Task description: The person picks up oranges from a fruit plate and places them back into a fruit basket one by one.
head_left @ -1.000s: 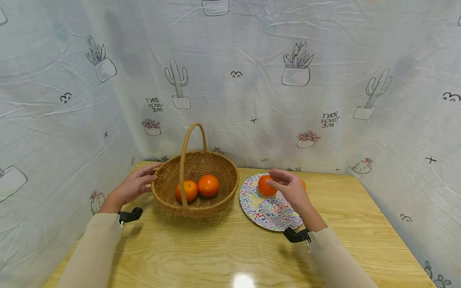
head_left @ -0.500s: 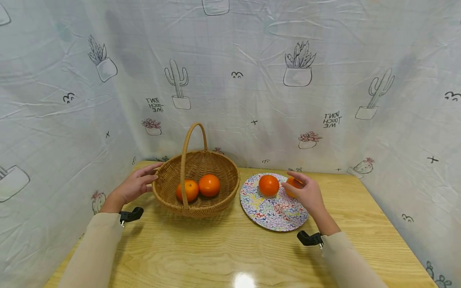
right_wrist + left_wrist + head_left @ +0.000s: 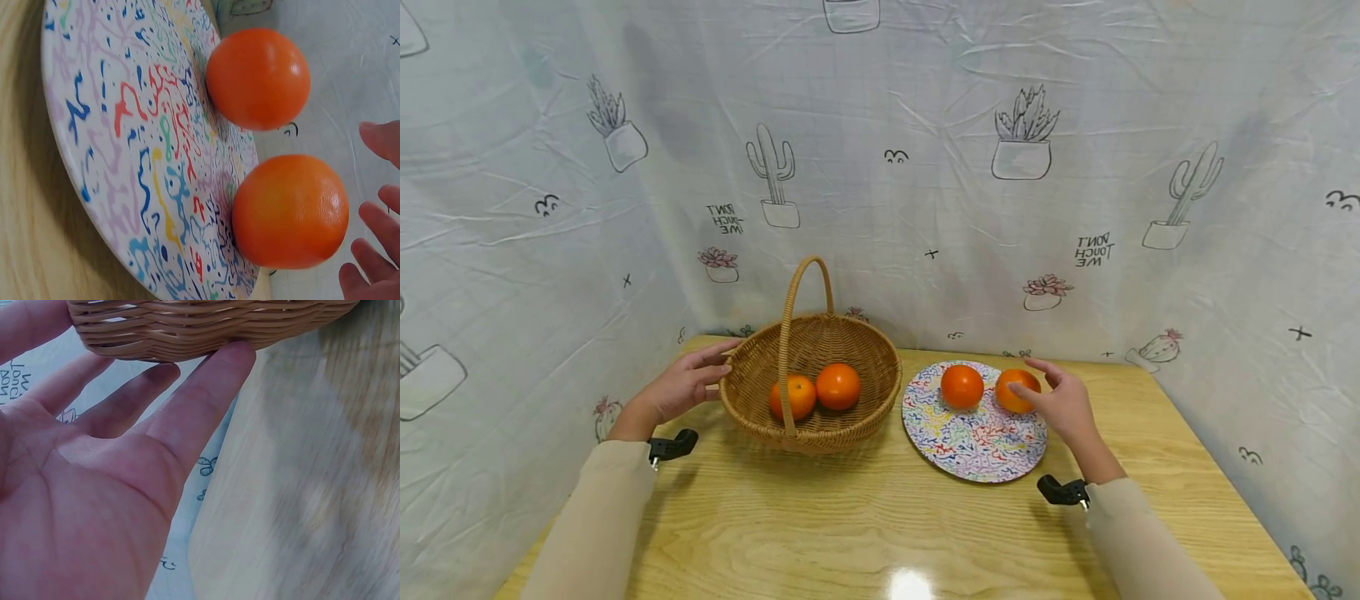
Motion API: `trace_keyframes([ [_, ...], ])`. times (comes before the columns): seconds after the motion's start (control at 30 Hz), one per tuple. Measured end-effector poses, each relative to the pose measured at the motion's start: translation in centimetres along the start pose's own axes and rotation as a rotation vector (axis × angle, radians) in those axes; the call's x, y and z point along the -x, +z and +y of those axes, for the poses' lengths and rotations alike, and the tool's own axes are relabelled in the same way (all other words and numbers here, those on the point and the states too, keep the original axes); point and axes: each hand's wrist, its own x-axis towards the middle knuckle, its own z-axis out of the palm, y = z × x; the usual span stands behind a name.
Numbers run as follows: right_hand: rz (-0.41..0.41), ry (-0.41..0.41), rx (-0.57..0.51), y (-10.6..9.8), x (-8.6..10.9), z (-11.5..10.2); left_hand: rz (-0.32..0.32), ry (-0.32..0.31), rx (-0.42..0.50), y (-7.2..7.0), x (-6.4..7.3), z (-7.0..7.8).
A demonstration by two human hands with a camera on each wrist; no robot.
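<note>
A woven handled basket (image 3: 850, 350) holds two oranges (image 3: 792, 397) (image 3: 838, 386). My left hand (image 3: 711, 367) rests with straight fingers against the basket's left wall; the left wrist view shows the fingertips (image 3: 228, 356) touching the weave of the basket (image 3: 206, 325). To the right lies a colourful squiggle-patterned plate (image 3: 970, 450) with two oranges, a left one (image 3: 962, 387) and a right one (image 3: 1017, 390). My right hand (image 3: 1047, 385) hovers at the right orange with fingers spread. In the right wrist view the fingers (image 3: 375, 250) stay just off that orange (image 3: 290, 211).
Everything stands on a light wooden table (image 3: 850, 517). A white cloth with cactus drawings (image 3: 925, 167) closes in the back and both sides. The plate (image 3: 125, 125) sits close beside the basket, and the table's near half is bare wood.
My right hand moved right, from over the plate's left orange to beside the right one, uncovering both. The left hand stayed on the basket.
</note>
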Motion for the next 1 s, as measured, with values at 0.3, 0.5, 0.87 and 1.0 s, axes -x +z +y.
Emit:
trace_keyframes([
  [0.3,-0.081,0.046,0.099,-0.1,-0.5,0.9,-0.006,-0.001,-0.008,-0.1,0.0,0.0],
  [0.5,-0.127,0.062,0.065,0.4,-0.6,1.0,-0.004,-0.003,-0.004,0.0,0.1,0.3],
  [0.87,-0.112,0.084,0.052,1.3,-0.6,0.9,-0.001,0.003,0.004,0.0,0.1,0.3],
  [1.0,-0.1,0.082,0.039,1.6,-0.7,1.0,-0.001,0.011,0.003,0.0,0.2,0.1],
])
